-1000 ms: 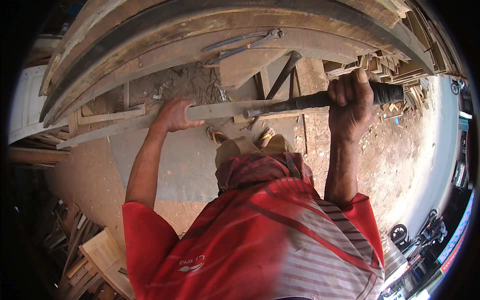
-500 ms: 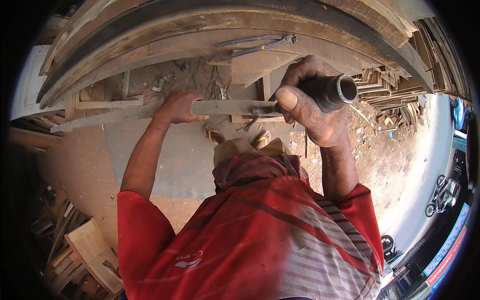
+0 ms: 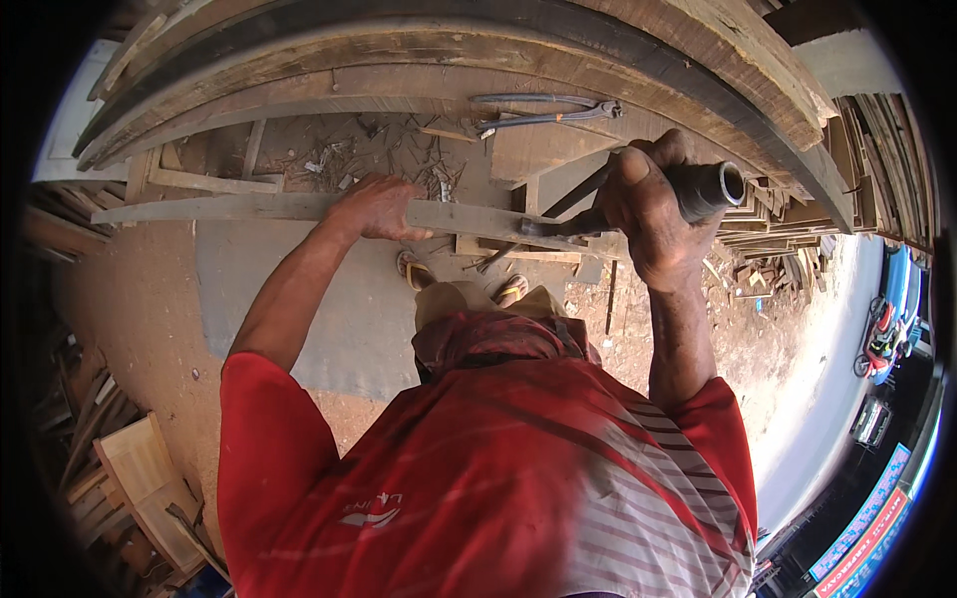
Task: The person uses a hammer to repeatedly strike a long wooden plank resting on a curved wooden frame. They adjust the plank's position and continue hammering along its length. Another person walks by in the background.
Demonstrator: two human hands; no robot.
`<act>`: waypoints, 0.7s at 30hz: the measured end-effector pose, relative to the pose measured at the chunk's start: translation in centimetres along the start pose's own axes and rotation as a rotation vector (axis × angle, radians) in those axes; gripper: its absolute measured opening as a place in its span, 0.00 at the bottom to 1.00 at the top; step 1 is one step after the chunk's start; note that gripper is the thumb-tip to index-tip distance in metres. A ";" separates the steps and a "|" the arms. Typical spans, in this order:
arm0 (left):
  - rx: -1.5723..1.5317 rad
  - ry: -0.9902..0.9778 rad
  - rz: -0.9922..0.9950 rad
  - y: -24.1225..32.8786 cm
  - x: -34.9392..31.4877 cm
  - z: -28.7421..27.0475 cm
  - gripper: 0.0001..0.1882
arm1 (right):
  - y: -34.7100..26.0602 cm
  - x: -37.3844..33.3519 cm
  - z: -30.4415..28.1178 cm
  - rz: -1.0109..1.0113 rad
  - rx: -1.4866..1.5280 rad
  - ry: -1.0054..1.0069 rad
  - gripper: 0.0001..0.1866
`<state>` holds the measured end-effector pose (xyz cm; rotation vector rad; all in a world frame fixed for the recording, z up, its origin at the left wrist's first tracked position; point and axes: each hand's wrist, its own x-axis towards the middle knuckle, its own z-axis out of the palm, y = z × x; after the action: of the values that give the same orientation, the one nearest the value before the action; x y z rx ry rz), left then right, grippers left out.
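Note:
My left hand [image 3: 381, 207] is closed round a long, narrow grey wooden strip [image 3: 469, 216], which runs level across the view in front of me. In my right hand [image 3: 653, 214] is a hammer [image 3: 698, 189], gripped by its dark handle, whose round hollow end points up toward me. The hammer's dark metal head [image 3: 558, 226] is low beside the right end of the strip; I cannot tell whether they touch. A pair of pincers [image 3: 558, 112] with dark handles lies open on the wood beyond my hands.
Thick curved-looking planks [image 3: 399, 50] span the far side. Stacked boards [image 3: 867, 169] stand at the right, with wood scraps [image 3: 788, 279] below. Nails and debris [image 3: 339, 164] litter the ground past the strip. A wooden panel [image 3: 150, 478] leans lower left; a road [image 3: 827, 399] runs at right.
My right hand has shifted slightly right and down with the hammer, showing more of its head. My left hand has stayed on the strip. The whole view has tilted a little.

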<state>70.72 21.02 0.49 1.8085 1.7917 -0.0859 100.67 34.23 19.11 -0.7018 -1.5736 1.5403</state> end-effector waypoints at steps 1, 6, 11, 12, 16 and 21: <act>-0.002 0.052 -0.002 -0.3 -0.4 0.2 0.38 | 0.3 -0.3 -0.7 -0.026 0.008 -0.031 0.13; -0.039 -0.107 -0.023 -0.2 1.2 -0.8 0.43 | 1.3 0.2 -6.7 -0.127 0.508 -0.062 0.13; 0.008 -0.136 -0.087 -0.4 0.1 -0.9 0.48 | 0.4 0.6 2.2 -0.036 -0.053 0.048 0.13; -0.016 -0.145 -0.088 0.1 -0.2 -0.8 0.47 | 0.8 0.3 2.0 -0.046 -0.032 0.022 0.13; -0.004 0.198 -0.023 -1.1 -1.3 2.3 0.43 | 0.9 -0.4 2.4 -0.148 -0.050 -0.021 0.16; -0.244 1.117 -0.399 2.1 -6.0 5.4 0.46 | 0.6 -0.4 0.0 -0.130 0.027 -0.003 0.19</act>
<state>73.99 13.43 -0.56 1.3404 2.7016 1.1357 100.76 33.96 18.51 -0.5703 -1.5666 1.4647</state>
